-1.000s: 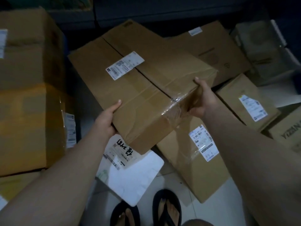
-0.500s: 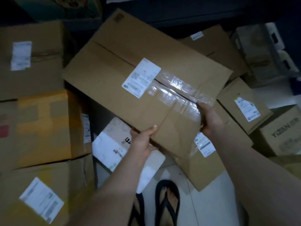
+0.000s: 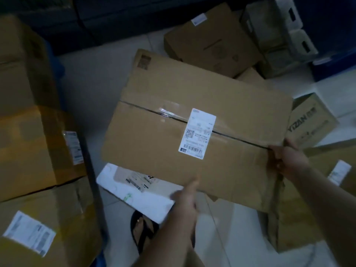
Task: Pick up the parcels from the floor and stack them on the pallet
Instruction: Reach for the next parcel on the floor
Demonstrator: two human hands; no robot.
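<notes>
We are holding one flat parcel (image 3: 192, 132) above the floor.
It is brown cardboard, taped along its seam, carrying a white shipping label (image 3: 197, 133), and is tilting over other parcels.

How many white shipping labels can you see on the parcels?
6: held brown cardboard box, far back box, yellow box at left, bottom-left box, right-edge box, white flat mailer. More may be hidden.
</notes>
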